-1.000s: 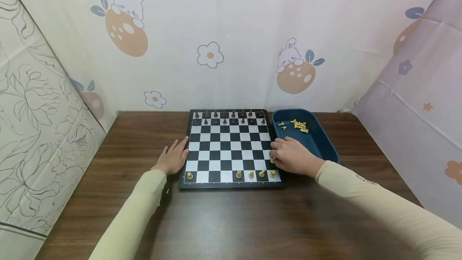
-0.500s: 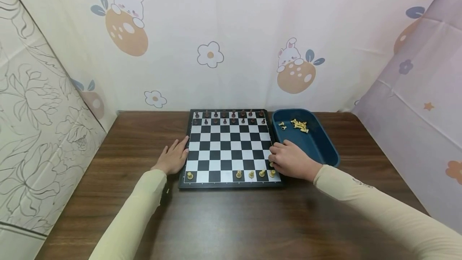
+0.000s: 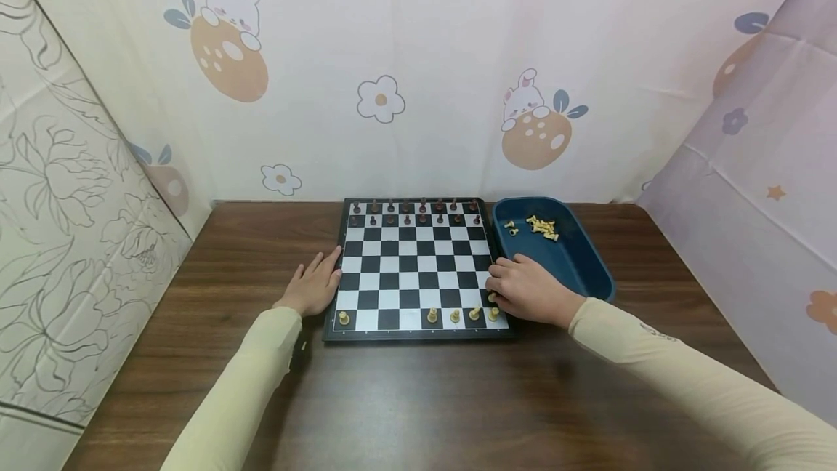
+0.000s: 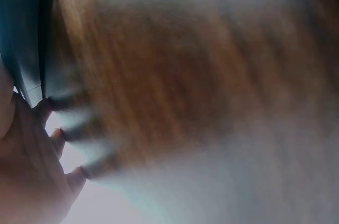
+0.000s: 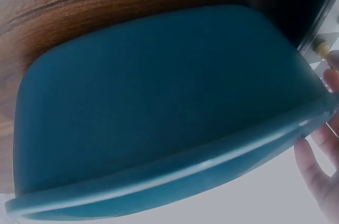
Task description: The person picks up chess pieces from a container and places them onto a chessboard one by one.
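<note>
A magnetic-style black-and-white chessboard (image 3: 408, 282) lies on the table. My left hand (image 3: 310, 286) rests with fingers spread, fingertips right at the board's left edge; in the left wrist view its fingers (image 4: 57, 140) show beside the table surface. Over the board's right edge, my right hand (image 3: 531, 293) pinches a pale yellow chess piece (image 3: 492, 297) on the second square up in the rightmost column. The fingers mostly hide that piece. Along the near row stand a pale piece (image 3: 344, 318) at the left corner and several more, including one (image 3: 493, 314) at the right corner.
Dark red chess pieces (image 3: 423, 206) fill the two far rows. A blue tray (image 3: 588, 256) stands against the board's right side, under the right forearm's reach, with several pale yellow pieces (image 3: 544, 227) heaped inside. A patterned curtain (image 3: 445, 35) hangs behind the table.
The right hand has shifted slightly toward the near side of the board with the pale chess piece, then stayed almost still. The left hand has not moved.
</note>
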The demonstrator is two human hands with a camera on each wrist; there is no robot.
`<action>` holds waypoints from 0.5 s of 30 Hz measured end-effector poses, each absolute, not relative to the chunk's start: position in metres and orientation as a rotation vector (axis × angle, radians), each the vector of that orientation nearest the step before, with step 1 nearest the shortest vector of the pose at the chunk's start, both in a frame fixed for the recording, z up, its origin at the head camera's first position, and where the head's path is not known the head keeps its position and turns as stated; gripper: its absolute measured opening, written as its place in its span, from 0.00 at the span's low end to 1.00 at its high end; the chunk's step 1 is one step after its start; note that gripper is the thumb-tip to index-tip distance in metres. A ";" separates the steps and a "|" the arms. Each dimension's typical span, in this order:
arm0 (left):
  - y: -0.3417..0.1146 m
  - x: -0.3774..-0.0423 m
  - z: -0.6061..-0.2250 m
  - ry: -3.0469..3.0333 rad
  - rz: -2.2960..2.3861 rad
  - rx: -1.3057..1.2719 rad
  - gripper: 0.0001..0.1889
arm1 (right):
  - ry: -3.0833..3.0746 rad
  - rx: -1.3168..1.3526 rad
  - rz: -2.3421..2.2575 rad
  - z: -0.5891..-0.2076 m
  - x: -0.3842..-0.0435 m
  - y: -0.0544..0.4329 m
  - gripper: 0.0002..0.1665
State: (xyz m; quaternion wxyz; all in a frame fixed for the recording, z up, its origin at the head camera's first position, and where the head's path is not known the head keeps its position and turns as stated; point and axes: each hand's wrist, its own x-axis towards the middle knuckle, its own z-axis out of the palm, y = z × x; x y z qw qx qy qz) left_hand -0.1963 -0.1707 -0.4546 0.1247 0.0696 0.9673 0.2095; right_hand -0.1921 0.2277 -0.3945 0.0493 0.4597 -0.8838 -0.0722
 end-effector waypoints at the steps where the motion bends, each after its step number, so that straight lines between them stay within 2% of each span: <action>1: -0.171 -0.196 -0.455 2.820 0.610 0.200 0.30 | -2.689 1.406 -0.210 -0.394 -0.192 0.228 0.10; 8: -0.171 -0.196 -0.454 2.821 0.612 0.199 0.30 | -2.644 1.416 -0.164 -0.384 -0.196 0.233 0.10; 15: -0.171 -0.196 -0.455 2.819 0.604 0.202 0.30 | -2.676 1.274 -0.185 -0.368 -0.222 0.244 0.07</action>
